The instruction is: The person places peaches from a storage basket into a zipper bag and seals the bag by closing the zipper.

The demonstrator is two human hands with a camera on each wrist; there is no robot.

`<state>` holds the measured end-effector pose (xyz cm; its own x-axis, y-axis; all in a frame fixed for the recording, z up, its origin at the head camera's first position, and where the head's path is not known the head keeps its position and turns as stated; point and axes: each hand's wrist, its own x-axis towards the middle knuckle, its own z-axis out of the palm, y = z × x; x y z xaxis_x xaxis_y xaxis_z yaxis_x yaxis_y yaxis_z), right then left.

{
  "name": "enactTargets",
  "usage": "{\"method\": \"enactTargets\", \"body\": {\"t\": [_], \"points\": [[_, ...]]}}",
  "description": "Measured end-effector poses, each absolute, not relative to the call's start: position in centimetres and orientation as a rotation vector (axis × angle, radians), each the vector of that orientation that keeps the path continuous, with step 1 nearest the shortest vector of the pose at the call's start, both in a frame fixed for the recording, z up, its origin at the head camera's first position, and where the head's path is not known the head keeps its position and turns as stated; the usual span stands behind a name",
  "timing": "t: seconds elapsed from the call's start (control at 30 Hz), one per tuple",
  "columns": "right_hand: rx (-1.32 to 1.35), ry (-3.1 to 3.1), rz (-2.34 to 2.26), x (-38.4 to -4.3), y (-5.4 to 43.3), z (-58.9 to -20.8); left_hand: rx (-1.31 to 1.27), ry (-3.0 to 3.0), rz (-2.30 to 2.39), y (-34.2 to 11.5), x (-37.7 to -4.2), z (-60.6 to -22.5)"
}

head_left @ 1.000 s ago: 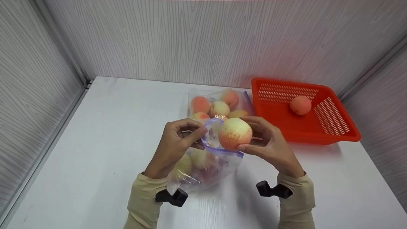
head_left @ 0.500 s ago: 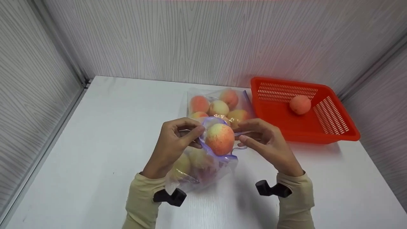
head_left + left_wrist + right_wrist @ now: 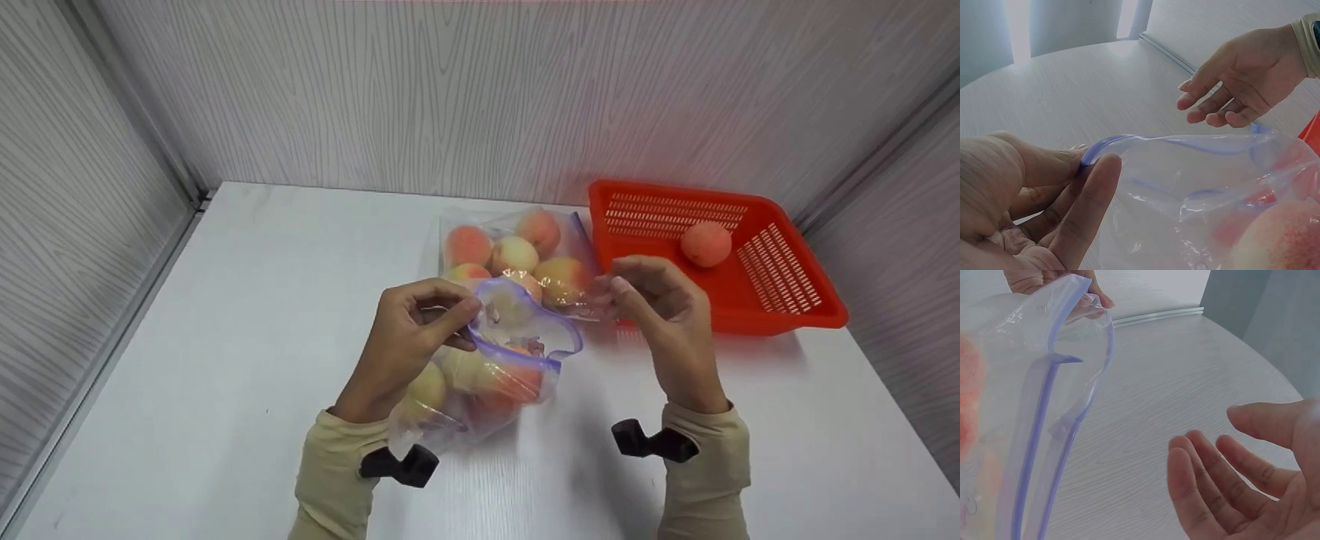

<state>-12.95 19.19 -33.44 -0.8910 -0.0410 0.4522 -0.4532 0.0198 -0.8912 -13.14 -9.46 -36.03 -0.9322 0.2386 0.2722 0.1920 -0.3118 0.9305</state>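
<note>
My left hand pinches the purple zip edge of a clear zip bag between thumb and fingers; the left wrist view shows that pinch at the bag's corner. The bag's mouth gapes, and several peaches are inside, a reddish peach among them near the mouth. To the right of the bag, apart from it, my right hand hangs in the air with loosely bent fingers and nothing between them. In the right wrist view the thumb and fingers are spread apart.
Behind the hands lies a second clear zip bag with several peaches. A red plastic basket stands at the back right, touching or close to that bag, with one peach in it. White panels border the white table.
The right hand held a peach, passed it through the bag's mouth and let go; it has since drawn back to the right. The peach dropped inside. The left hand keeps its pinch.
</note>
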Motion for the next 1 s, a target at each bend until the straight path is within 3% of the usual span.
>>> {"method": "enactTargets", "body": {"t": [0.3, 0.5, 0.7, 1.0], "points": [[0.421, -1.631, 1.828, -13.0, 22.3, -31.5, 0.574, 1.847, 2.444, -9.6, -13.1, -36.0], [0.120, -1.965, 1.493, -14.5, 26.1, -27.7, 0.576, 1.834, 2.444, -9.6, -13.1, -36.0], [-0.193, -2.542, 1.048, -19.0, 29.9, -25.8, 0.578, 1.833, 2.450, -9.7, -13.1, -35.9], [-0.293, -3.091, 0.991, -25.2, 35.6, -28.7, 0.571, 1.838, 2.432, -9.7, -13.1, -35.9]]}}
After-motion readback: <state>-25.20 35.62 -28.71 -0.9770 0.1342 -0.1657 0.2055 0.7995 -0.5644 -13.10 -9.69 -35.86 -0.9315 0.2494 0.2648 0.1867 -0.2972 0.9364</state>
